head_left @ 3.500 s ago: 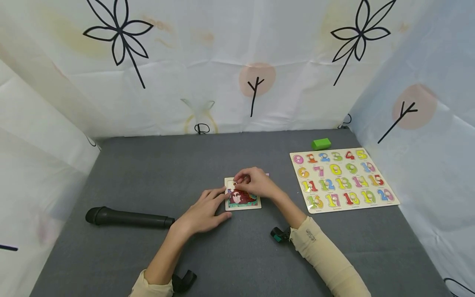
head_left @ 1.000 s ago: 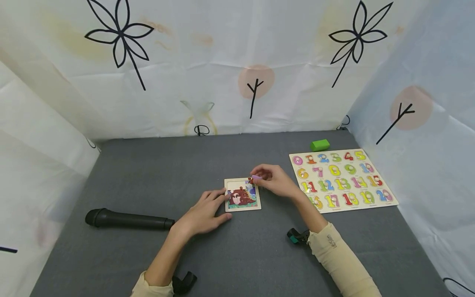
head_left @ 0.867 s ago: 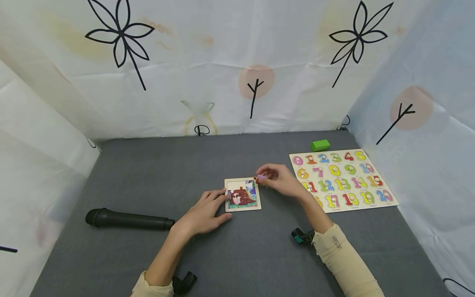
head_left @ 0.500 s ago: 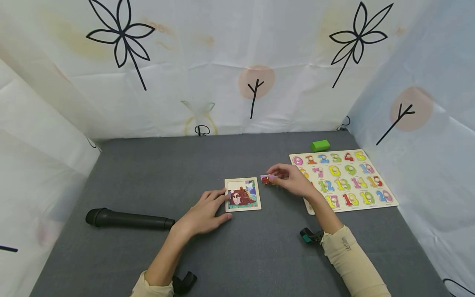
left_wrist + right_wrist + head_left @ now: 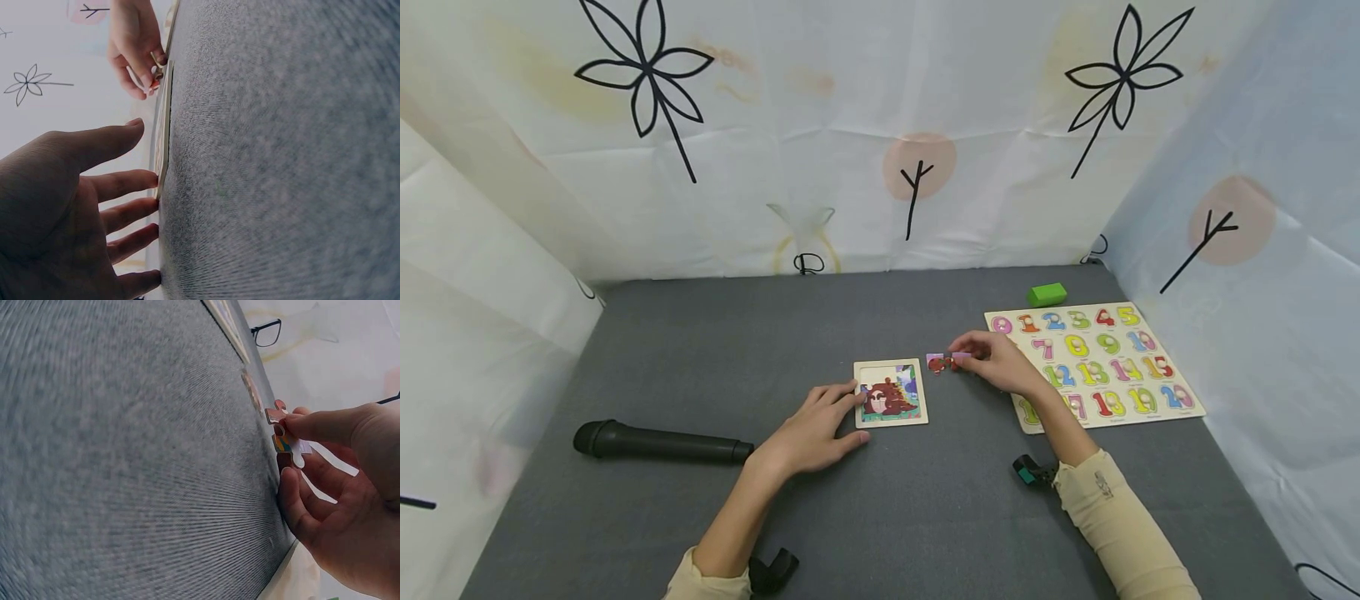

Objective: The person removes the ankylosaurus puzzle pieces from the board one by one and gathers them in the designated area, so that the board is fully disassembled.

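A small square jigsaw puzzle with a red-haired figure lies in a wooden frame mid-table; bare wood shows at its upper left. My left hand rests beside it, fingers extended, fingertips touching the frame's left edge; the left wrist view shows the fingers spread. To the right of the frame a purple and red puzzle piece lies on the cloth. Just beyond it my right hand pinches a puzzle piece between thumb and fingers, low over the table. Whether it pinches more than one piece, I cannot tell.
A number board lies on the right, partly behind my right hand and forearm. A green block sits at its far edge. On the left lies a black microphone, its end near my left wrist. Patterned fabric walls surround the grey table.
My right hand has moved right, from over the puzzle to beside the number board, carrying pieces away. One piece now lies on the cloth right of the frame. My left hand stays put.
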The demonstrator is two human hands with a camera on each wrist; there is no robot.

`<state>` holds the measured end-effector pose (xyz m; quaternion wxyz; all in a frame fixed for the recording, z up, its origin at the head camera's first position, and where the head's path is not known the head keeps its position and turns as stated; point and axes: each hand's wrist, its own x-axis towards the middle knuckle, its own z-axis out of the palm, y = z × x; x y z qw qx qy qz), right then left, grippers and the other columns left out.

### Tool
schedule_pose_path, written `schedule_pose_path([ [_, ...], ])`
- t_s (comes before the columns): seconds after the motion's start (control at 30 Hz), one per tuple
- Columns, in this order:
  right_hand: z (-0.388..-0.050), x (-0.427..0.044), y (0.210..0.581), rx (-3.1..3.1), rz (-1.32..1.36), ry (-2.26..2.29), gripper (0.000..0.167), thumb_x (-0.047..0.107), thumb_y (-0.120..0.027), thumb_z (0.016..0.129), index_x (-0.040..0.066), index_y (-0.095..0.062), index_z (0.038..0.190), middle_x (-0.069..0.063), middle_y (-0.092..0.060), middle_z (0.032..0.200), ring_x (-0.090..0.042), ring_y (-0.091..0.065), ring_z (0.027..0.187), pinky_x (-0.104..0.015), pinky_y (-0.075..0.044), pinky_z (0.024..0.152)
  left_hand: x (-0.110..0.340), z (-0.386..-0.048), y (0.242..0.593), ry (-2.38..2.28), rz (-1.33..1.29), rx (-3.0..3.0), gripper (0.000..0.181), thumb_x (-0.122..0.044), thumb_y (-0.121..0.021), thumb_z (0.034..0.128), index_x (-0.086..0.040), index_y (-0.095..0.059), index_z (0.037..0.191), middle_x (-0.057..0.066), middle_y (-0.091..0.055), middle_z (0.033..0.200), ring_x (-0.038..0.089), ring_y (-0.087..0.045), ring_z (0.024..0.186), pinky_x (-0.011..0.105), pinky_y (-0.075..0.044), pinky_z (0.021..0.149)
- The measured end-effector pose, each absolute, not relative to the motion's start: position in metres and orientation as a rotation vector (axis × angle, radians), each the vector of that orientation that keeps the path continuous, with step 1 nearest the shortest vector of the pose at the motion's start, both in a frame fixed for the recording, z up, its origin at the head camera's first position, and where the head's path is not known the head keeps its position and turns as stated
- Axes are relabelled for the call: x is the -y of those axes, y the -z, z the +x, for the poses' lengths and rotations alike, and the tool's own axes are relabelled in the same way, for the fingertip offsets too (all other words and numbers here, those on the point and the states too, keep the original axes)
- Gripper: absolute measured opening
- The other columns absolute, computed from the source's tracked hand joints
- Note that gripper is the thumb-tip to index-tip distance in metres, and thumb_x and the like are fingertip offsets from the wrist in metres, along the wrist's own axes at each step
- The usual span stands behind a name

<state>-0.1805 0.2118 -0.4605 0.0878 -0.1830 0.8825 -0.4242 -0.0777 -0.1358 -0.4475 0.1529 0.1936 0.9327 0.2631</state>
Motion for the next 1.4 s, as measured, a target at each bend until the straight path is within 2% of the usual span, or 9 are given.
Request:
schedule_pose_path([
  [0.5,-0.185,-0.2071,0.4663,-2.694,-0.589,1.185,0.018,0.007,-0.072,0.104,0.003,-0.079,0.12,-0.015,-0.078,0.107,-0.018,-0.062,0.089,-0.027,-0.049,0.08,0.1367,-0.0784,0.4494,-0.747,0.549,-2.673,0.063,-0.038,-0.073,0.1046,-0.011,-0.055,0.159,0.009,-0.039,0.176,0.037,-0.037,0.159,0.067,-0.042,0.121],
  [0.8,-0.1838,-0.204,0.468,-2.734,-0.626,1.118,0.019,0.006,-0.071,0.104,0.002,-0.078,0.121,-0.015,-0.073,0.107,-0.018,-0.061,0.091,-0.034,-0.049,0.083,0.1375,-0.0793,0.4493,-0.731,0.568,-2.677,0.062,-0.037,-0.072,0.1055,-0.012,-0.054,0.16,0.01,-0.039,0.176,0.038,-0.037,0.159,0.066,-0.041,0.123],
  [1.1,-0.1807,-0.2035,0.4655,-2.756,-0.666,1.105,0.019,0.004,-0.072,0.103,-0.001,-0.079,0.119,-0.018,-0.072,0.107,-0.021,-0.061,0.091,-0.033,-0.049,0.082,0.1329,-0.08,0.4472,-0.699,0.538,-2.719,0.058,-0.036,-0.072,0.1056,-0.016,-0.056,0.158,0.009,-0.045,0.172,0.037,-0.04,0.159,0.07,-0.044,0.118],
  [1.4,-0.1813,-0.2035,0.4658,-2.785,-0.681,1.098,0.018,0.002,-0.073,0.101,-0.001,-0.08,0.118,-0.018,-0.073,0.107,-0.021,-0.062,0.091,-0.031,-0.05,0.08,0.1293,-0.0815,0.4476,-0.657,0.542,-2.77,0.059,-0.039,-0.072,0.1051,-0.014,-0.057,0.157,0.009,-0.047,0.169,0.037,-0.045,0.155,0.065,-0.049,0.115],
])
